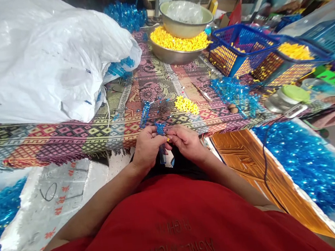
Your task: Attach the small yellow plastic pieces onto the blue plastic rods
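Observation:
Both my hands work just past the edge of a patterned woven cloth, above my lap. My left hand pinches a blue beaded strand that hangs down between my hands. My right hand closes its fingertips next to the strand on what looks like a small yellow bead. Ahead of my hands lie a loose heap of yellow beads and a blue beaded piece. A larger tangle of blue beadwork sits farther right.
A steel bowl of yellow beads stands beyond the cloth under a second bowl. A large white plastic sack covers the left side. A blue basket stands at the right. Foam trays of blue beadwork flank my knees.

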Motion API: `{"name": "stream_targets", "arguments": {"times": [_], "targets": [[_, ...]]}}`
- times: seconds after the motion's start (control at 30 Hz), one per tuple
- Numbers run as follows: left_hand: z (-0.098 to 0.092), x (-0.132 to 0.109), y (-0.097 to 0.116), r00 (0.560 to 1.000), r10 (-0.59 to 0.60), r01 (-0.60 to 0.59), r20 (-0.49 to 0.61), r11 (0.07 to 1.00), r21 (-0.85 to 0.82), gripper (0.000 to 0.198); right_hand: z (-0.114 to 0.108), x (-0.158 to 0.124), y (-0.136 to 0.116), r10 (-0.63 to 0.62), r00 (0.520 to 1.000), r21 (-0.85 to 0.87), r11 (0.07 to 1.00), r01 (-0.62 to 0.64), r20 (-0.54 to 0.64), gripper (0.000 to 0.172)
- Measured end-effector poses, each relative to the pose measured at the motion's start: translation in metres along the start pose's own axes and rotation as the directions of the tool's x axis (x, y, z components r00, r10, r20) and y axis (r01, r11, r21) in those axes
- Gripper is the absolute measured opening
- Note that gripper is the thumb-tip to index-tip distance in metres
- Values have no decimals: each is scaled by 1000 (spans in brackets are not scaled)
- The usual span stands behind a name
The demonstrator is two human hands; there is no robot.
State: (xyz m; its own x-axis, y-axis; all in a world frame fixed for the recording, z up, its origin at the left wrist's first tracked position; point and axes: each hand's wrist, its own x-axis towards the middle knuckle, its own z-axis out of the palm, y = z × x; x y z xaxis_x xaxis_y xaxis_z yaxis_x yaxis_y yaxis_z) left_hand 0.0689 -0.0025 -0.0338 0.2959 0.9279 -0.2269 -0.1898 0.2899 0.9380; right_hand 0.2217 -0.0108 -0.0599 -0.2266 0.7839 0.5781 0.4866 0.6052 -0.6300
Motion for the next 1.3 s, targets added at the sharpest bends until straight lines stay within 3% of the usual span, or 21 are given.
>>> {"name": "stream_targets", "arguments": {"times": [0.2, 0.6, 0.93, 1.3], "targets": [[0, -3, 4, 999, 20, -19, 40, 1000, -14, 23, -6, 1, -6, 22, 1000, -63, 998, -22, -2, 17], [1, -6, 3, 997, 49, -56, 58, 991, 122, 18, -8, 1, -8, 128, 990, 56, 991, -125, -63, 18], [2, -6, -7, 993, 111, -119, 45, 957, 265, 24, -10, 2, -10, 96, 992, 32, 995, -94, -86, 15], [3, -6, -7, 989, 120, -138, 83, 956, 257, 24, -10, 0, -7, 128, 984, 37, 992, -124, -125, 14]]}}
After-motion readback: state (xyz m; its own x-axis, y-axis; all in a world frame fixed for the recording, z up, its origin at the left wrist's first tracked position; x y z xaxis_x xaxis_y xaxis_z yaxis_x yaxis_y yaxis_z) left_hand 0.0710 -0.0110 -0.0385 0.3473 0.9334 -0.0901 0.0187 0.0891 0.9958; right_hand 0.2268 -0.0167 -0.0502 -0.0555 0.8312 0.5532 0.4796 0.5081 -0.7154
